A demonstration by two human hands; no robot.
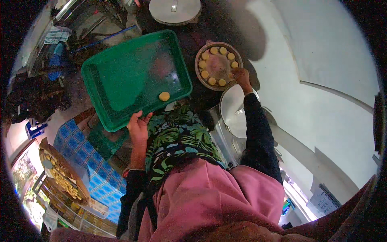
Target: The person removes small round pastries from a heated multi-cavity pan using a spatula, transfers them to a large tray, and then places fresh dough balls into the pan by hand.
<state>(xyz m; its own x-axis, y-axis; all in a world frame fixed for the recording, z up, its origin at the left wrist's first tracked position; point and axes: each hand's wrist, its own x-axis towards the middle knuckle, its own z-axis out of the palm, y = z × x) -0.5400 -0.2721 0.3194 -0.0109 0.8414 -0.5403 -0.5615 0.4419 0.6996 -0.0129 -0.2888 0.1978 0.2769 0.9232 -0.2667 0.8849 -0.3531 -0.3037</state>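
On the right, a round brown pan (219, 84) holds a ring of several small, thick, pale-yellow dough rounds (204, 74). My right hand (241, 77) reaches over the pan's right side, fingers closed together around a yellowish dough round that they partly hide. To the left lies a large green rectangular tray (125, 76) with a single dough round (164, 96) near its front right corner. Beside the tray's near rim is my left hand (139, 126), its fingers apart and holding nothing; whether the fingertips touch the rim I cannot tell.
A round white lid with a handle (175, 10) lies at the back. Another pale round lid (235, 115) is under my right forearm. At left are a blue checked cloth (86, 157) and a brown container of yellow pieces (60, 173). A white wall (322, 92) bounds the right side.
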